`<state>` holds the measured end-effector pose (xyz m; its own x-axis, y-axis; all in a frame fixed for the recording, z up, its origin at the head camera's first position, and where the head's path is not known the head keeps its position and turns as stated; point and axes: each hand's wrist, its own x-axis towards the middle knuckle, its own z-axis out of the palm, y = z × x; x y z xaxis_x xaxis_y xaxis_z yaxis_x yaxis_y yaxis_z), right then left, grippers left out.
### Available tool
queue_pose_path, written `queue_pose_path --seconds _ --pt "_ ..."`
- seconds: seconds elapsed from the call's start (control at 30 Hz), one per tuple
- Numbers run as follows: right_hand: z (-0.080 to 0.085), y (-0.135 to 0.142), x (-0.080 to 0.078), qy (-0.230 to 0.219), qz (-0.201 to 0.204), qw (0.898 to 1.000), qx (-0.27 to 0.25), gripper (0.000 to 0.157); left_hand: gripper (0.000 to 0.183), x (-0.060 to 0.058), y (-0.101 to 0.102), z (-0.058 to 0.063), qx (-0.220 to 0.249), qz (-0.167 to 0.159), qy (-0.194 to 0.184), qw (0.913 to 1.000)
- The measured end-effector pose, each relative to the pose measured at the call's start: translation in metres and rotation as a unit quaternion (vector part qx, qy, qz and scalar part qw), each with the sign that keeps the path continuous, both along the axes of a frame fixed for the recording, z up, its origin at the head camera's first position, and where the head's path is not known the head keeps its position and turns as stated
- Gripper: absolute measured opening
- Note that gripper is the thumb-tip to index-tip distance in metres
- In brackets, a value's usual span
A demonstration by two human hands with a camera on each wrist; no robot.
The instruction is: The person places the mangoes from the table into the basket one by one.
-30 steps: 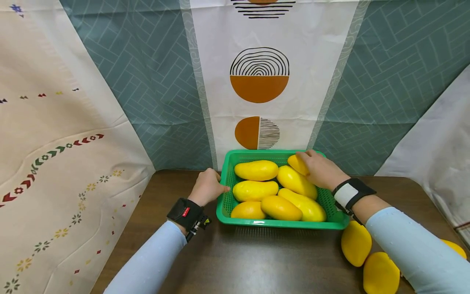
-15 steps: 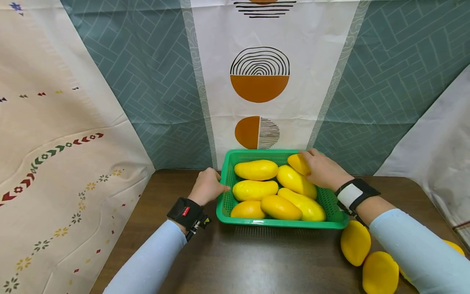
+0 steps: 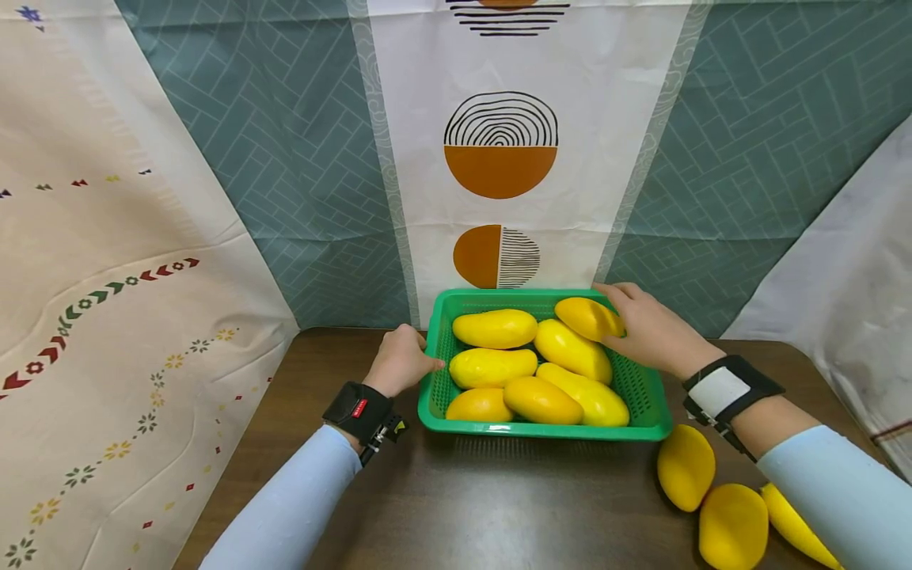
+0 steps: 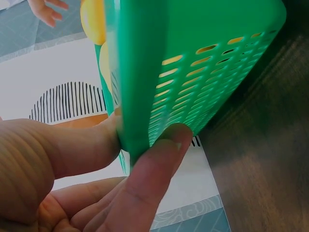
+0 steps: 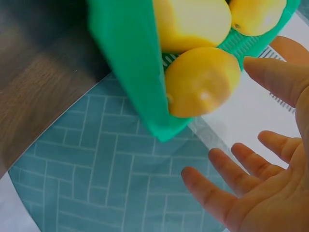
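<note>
"Gripping the left end of the green basket [image 3: 499,430] is the left hand [image 3: 401,361]. On my left wrist feed I see its fingers [image 4: 149,183] clamped on the wall, the thumb at the rim and another finger against the outside."

"Where does the basket stand?"

"By the far edge of the worktop [image 3: 513,499], between the two far corners, in front of the hanging cloth [image 3: 299,142]. I count seven yellow mangoes [image 3: 495,329] in it: three down the left side, one lying across its neighbours near the middle, three on the right."

"And the right hand [image 3: 650,328]?"

"At the basket's far right corner, next to the corner mango [image 3: 588,319]. My right wrist feed shows those fingers spread apart, the thumb tip right by the fruit; I can't tell whether it touches."

"Anything further right?"

"I have three loose mangoes [image 3: 734,526] on the worktop, toward its right edge: two nearly or actually touching, the third just beside them, partly hidden by the light blue right sleeve [image 3: 841,491]."
</note>
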<state>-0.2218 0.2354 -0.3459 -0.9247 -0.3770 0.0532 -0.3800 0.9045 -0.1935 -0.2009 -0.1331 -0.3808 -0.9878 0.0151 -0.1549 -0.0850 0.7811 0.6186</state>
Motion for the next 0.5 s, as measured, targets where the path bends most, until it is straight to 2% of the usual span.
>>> queue_pose_path --seconds 0.23,0.33,0.5 --pt "0.006 0.022 0.026 0.002 -0.017 1.000 -0.014 0.084 0.031 0.000 0.000 0.001 0.002 -0.002 -0.007 1.0000" --pt "0.008 0.033 0.039 -0.009 -0.040 0.999 -0.018 0.090 0.030 0.000 0.001 0.001 0.001 -0.003 -0.007 1.0000" --pt "0.009 0.047 0.056 -0.023 -0.095 0.995 -0.034 0.089 0.028 0.001 0.001 0.001 -0.001 -0.001 -0.005 1.0000"
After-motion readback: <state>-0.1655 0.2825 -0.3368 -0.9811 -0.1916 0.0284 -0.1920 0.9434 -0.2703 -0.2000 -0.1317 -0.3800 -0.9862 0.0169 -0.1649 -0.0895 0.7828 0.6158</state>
